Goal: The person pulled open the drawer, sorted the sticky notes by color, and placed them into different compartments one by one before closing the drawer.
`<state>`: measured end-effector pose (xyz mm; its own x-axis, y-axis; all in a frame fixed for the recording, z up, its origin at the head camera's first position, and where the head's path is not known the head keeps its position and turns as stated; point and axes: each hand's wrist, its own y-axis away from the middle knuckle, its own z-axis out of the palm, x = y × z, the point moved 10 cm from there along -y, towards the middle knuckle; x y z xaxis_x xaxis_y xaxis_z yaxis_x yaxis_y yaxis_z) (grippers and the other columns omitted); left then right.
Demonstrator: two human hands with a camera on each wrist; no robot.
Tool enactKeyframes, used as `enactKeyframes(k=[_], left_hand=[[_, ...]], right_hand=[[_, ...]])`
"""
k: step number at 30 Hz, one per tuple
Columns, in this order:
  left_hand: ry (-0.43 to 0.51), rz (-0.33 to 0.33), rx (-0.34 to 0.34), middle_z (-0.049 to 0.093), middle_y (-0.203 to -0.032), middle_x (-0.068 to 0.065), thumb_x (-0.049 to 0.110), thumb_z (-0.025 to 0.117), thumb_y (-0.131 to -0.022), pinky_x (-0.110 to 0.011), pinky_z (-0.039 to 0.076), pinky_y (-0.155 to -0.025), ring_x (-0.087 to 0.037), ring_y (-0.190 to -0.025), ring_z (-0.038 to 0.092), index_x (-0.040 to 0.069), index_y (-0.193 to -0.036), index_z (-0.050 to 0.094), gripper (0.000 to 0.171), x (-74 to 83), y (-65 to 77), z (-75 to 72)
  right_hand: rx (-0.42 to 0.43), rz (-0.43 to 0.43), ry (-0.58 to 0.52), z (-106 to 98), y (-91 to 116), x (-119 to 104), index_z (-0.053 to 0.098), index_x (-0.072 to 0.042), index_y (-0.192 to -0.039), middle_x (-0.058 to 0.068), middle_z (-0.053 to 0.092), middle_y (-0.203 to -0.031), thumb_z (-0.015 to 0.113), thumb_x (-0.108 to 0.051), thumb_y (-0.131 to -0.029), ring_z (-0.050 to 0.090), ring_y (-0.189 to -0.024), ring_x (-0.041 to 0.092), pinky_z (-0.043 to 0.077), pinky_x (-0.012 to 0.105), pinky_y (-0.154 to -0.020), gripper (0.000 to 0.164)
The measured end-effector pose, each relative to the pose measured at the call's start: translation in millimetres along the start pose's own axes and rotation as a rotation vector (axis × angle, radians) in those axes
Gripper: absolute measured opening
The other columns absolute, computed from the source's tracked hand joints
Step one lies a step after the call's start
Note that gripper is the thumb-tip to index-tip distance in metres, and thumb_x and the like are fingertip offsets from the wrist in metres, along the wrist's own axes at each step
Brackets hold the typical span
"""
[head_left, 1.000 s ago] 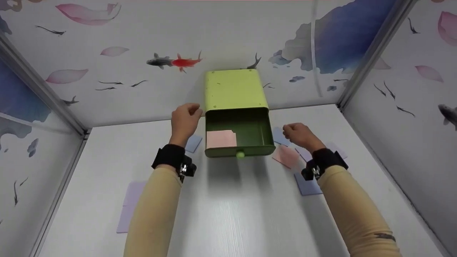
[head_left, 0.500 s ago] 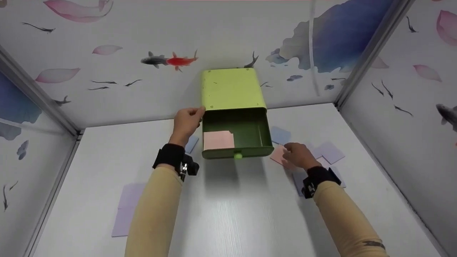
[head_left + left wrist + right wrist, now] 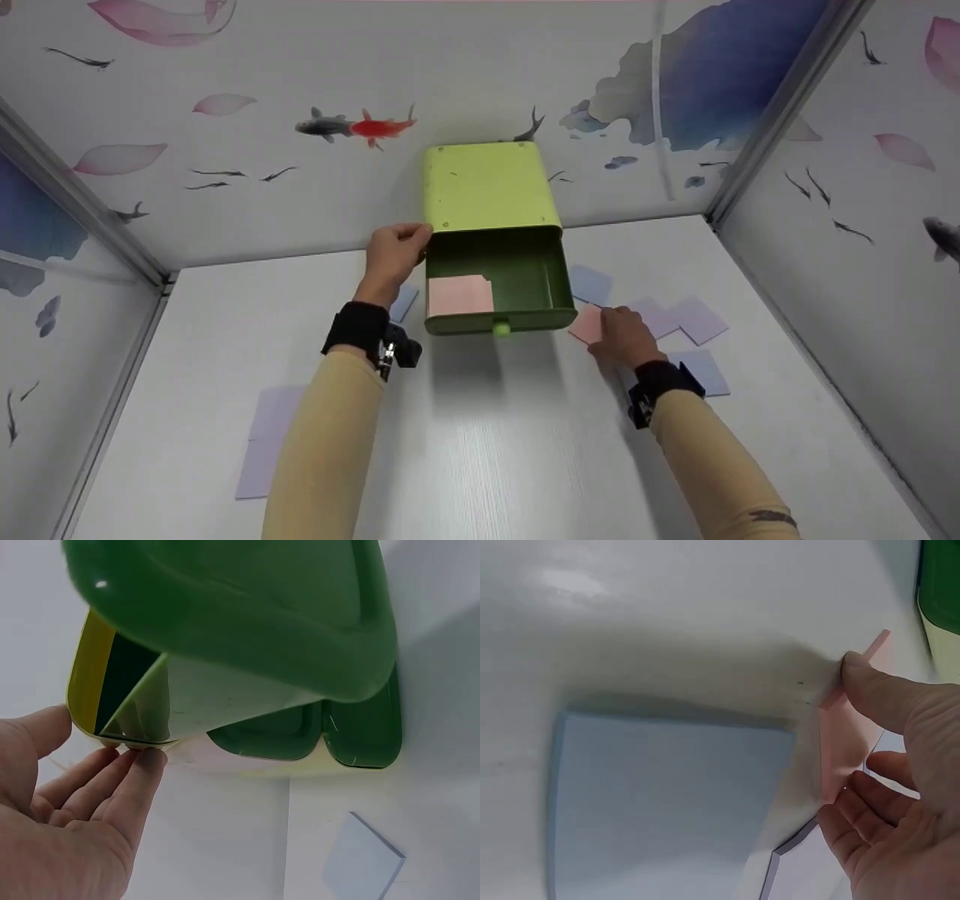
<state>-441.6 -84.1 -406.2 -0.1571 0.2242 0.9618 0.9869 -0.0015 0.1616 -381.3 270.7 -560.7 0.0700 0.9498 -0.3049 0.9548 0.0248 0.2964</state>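
A lime-green drawer box (image 3: 487,187) stands against the back wall, its dark green drawer (image 3: 465,324) pulled out. Inside the drawer, at the left, lies a pink stack of sticky notes (image 3: 459,295). My left hand (image 3: 391,259) holds the left front edge of the box; the left wrist view shows thumb and fingertips on either side of its casing (image 3: 88,682). To the right of the drawer, my right hand (image 3: 628,336) pinches a pink sticky note pad (image 3: 847,735) on the table, thumb on one edge and fingers on another.
Around my right hand lie blue pads (image 3: 591,285) and purple pads (image 3: 697,319), with a large blue pad (image 3: 667,802) close by. Left of the drawer is another blue pad (image 3: 405,301). Purple pads (image 3: 259,457) lie near my left forearm. Patterned walls enclose the table.
My right hand has come down and toward me onto the pink pad and now pinches it. My left hand has moved slightly right, from beside the box to its edge.
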Motion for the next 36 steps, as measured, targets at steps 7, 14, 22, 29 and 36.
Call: enactKeyframes(k=[7,14,22,29,36], left_hand=[[0.030,0.016,-0.004,0.061,-0.128,-0.013,0.028,0.057,-0.099,-0.031,0.049,-0.100,-0.021,-0.116,0.059,0.002,-0.134,0.055,0.044,2.9,0.6,1.6],[0.028,0.014,-0.007,0.061,-0.128,-0.013,0.027,0.057,-0.099,-0.031,0.049,-0.100,-0.021,-0.116,0.060,0.002,-0.134,0.055,0.044,2.0,-0.2,2.4],[0.035,0.002,-0.003,0.062,-0.128,-0.012,0.027,0.057,-0.099,-0.031,0.049,-0.101,-0.020,-0.115,0.061,0.002,-0.133,0.057,0.043,0.3,-2.5,3.9],[0.038,-0.008,-0.008,0.061,-0.129,-0.012,0.027,0.057,-0.099,-0.029,0.049,-0.101,-0.021,-0.118,0.059,0.002,-0.135,0.055,0.044,-2.4,-0.5,1.9],[0.051,0.002,-0.011,0.061,-0.130,-0.013,0.026,0.057,-0.099,-0.030,0.049,-0.100,-0.021,-0.117,0.059,0.000,-0.134,0.055,0.044,-0.1,-0.9,1.7]], right_hand=[[0.002,0.030,0.018,1,0,1,0.054,0.008,-0.123,0.030,0.049,-0.124,0.080,-0.035,-0.079,0.051,-0.105,0.037,0.048,0.052,-0.093,0.068],[-0.012,0.030,-0.063,0,5,-2,0.036,0.008,-0.142,0.032,0.037,-0.139,0.083,-0.030,-0.076,0.045,-0.122,0.044,0.043,0.055,-0.102,0.090],[-0.022,0.059,-0.099,-4,2,3,0.037,0.005,-0.141,0.027,0.057,-0.126,0.079,-0.029,-0.082,0.056,-0.112,0.039,0.048,0.053,-0.097,0.080],[-0.007,-0.069,-0.231,-17,10,-11,0.057,0.002,-0.130,0.022,0.062,-0.119,0.057,-0.016,-0.097,0.056,-0.102,0.032,0.050,0.046,-0.088,0.038],[0.006,-0.129,-0.180,-40,11,-22,0.063,0.004,-0.124,0.022,0.065,-0.115,0.053,-0.010,-0.098,0.059,-0.098,0.031,0.051,0.045,-0.085,0.031]])
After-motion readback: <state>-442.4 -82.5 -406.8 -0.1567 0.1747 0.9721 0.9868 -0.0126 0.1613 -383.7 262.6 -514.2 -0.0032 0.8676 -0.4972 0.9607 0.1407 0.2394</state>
